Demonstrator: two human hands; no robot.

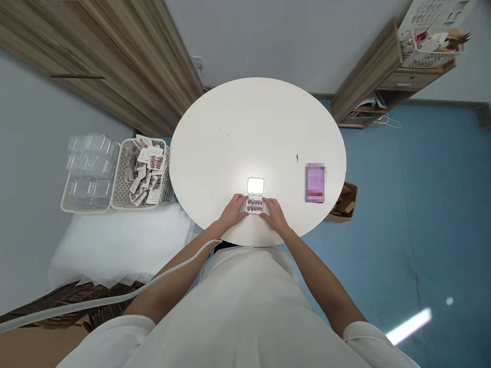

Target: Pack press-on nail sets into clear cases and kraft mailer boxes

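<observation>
A small clear case (255,204) lies open on the round white table (253,133) near its front edge, its lid tipped back and shining with glare. Inside are two rows of several dark, patterned oval pieces, which look like press-on nails. My left hand (233,210) grips the left side of the case between thumb and fingers. On the right side, my right hand (274,213) holds it in the same way. Both forearms rest at the table's front edge.
A blurred purple packet (315,183) lies on the table's right side. White baskets, one with carded items (146,174) and one with clear plastic boxes (90,168), stand left. A cardboard box (345,202) is on the floor at right. A white cable (164,276) crosses my left arm.
</observation>
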